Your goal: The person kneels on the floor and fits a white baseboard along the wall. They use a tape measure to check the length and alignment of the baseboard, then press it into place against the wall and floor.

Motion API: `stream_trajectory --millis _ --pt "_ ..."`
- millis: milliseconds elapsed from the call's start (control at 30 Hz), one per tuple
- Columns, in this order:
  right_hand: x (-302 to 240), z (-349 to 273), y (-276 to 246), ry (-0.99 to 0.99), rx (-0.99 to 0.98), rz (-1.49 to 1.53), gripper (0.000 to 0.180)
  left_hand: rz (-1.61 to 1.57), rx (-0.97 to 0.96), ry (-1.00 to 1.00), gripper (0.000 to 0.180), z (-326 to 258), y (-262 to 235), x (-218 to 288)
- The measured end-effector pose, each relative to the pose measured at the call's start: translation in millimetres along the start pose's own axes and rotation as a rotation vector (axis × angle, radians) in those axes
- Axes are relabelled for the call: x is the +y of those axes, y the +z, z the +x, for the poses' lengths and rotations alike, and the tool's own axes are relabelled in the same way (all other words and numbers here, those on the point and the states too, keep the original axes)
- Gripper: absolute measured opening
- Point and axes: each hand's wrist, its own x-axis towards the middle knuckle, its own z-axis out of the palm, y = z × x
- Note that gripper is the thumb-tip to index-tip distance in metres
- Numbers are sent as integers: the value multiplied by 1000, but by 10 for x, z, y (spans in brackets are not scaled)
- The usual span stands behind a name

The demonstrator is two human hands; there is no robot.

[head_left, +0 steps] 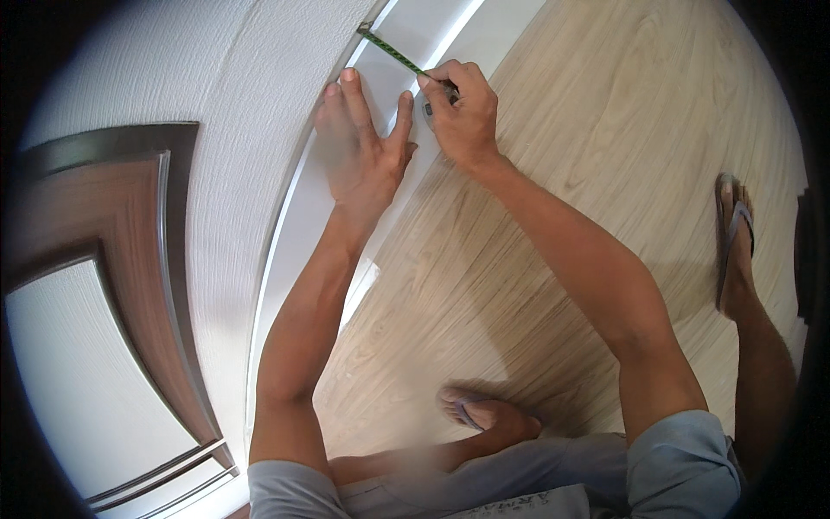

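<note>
A tape measure's green blade (393, 54) stretches across a long, pale, smooth panel (298, 225) beside the textured wall. The blade's end hook sits at the panel's wall-side edge. My right hand (465, 117) is closed around the tape measure's case, mostly hidden by the fingers, with the thumb near where the blade comes out. Flat on the panel, just nearer than the blade, lies my left hand (367, 164) with its fingers spread. It holds nothing, and its outer fingers look blurred.
White textured wall (229, 156) runs along the left. A brown-framed panel with a white inset (73, 346) stands at far left. Wood-look floor (588, 112) spreads to the right. My feet in flip-flops (471, 411) rest on it, one near the bottom, one at far right.
</note>
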Motion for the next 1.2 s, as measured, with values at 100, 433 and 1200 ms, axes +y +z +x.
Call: stream_trajectory --millis 100,433,1200 --pt "-10 -3 -19 0 5 19 12 -4 28 26 74 -19 1 13" --pt "-60 -8 -17 6 23 90 11 52 111 11 57 -24 37 43" --pt "-77 -229 -224 195 -88 236 19 374 -130 241 57 37 -268 -30"
